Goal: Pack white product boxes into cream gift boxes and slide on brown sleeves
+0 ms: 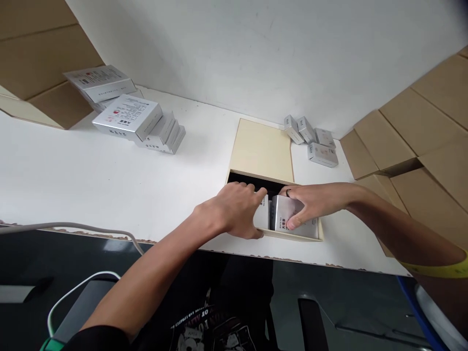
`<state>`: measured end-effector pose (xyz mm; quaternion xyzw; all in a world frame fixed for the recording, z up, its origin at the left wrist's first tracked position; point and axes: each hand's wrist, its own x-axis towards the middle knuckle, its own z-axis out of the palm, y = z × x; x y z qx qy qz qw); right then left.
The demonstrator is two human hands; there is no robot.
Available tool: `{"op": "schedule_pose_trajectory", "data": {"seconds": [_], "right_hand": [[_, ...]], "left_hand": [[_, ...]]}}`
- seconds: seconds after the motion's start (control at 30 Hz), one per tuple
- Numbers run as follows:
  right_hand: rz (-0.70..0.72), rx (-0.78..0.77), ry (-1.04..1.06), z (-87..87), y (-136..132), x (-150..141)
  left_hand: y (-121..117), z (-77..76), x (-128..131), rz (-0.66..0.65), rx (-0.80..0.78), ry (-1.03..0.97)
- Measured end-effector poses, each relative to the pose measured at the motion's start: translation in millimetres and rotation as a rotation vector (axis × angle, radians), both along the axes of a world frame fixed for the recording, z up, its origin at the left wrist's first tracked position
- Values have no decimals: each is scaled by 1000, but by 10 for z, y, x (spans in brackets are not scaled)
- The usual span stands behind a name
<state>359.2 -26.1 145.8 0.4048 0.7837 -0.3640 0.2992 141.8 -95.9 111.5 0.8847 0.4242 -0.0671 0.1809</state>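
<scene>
A beige tray box (pixel 314 237) with a dark inside lies at the table's near edge, with its beige lid (pixel 261 148) flat behind it. My left hand (pixel 236 209) is curled over a small silver box (pixel 262 218) at the tray's left side. My right hand (pixel 312 202), a dark ring on one finger, grips another small silver box (pixel 292 214) lying in the tray's right part, thumb pressed on its face. The two small boxes sit side by side, touching.
Several small silver boxes (pixel 314 139) lie at the back right near the wall. A pile of larger silver boxes (pixel 127 117) sits at the back left. Brown cartons stand at the left (pixel 40 53) and right (pixel 413 126). A cable (pixel 73 226) runs along the table's near edge.
</scene>
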Motion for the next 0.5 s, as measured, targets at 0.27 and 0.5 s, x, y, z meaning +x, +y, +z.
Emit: {"op": "schedule_pose_trajectory", "data": {"seconds": [0.27, 0.5], "right_hand": [[-115, -97, 11, 63, -105, 27], [59, 224, 71, 117, -553, -37]], "left_hand": [[-64, -1, -1, 14, 13, -8], [-244, -17, -62, 45, -18, 4]]}}
